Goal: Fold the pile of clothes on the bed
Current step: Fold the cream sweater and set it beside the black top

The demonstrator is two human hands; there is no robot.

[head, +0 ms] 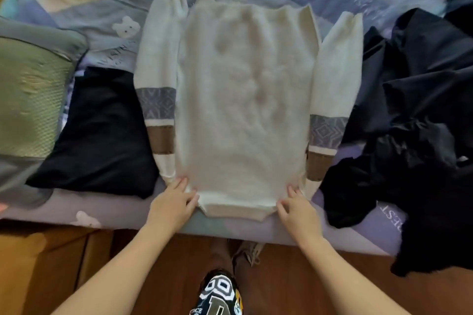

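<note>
We note cream sweater (238,100) flat at frame centre on bed (256,227), collar at near edge. Left hand (172,206), right hand (300,212) relaxed, fingers pressing shoulders. Risk: dark pile (419,120) at right crowds sleeve; fold may snag it.

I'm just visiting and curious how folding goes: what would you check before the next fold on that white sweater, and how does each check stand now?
1. Sweater lies flat, body spread: ok.
2. Both sleeves lie straight beside the body: ok.
3. Left hand on the near left corner: ok.
4. Right hand on the near right corner: ok.
5. Near hem sits on the bed, not hanging off: ok, though close to the edge.
6. Whether the fingers actually pinch the fabric: cannot tell.
</note>
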